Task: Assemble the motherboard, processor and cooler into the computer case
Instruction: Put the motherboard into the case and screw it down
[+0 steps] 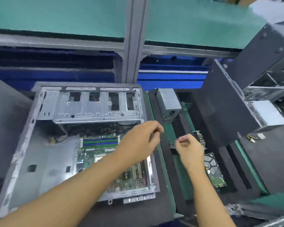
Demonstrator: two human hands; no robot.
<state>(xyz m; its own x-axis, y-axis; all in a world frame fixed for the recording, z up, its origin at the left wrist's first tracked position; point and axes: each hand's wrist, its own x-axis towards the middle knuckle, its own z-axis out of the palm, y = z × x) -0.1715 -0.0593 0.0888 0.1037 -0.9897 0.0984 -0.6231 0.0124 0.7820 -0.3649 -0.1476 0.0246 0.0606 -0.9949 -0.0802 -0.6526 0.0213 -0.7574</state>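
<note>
The motherboard (pixel 100 143) lies inside the open computer case (pixel 44 161), flat on the desk (pixel 126 215). Just right, a foam tray (pixel 180 181) carries a power supply (pixel 168 102), the finned cooler (pixel 201 138) and a hard drive (pixel 214 171), with 1 more case (pixel 228 102) leaning beyond. The left hand (pixel 138 143) hovers over the case's right rim, the right hand (pixel 189 149) beside the cooler; both grips are curled and blurred, contents unclear.

Open computer case (pixel 44 161) lies at centre left, motherboard (pixel 88 154) inside. The left hand (pixel 138 141) hovers over its right edge, the right hand (pixel 189 149) just beside it — both with curled fingers (pixel 181 142), blurred. A power supply (pixel 168 104) sits above them.
</note>
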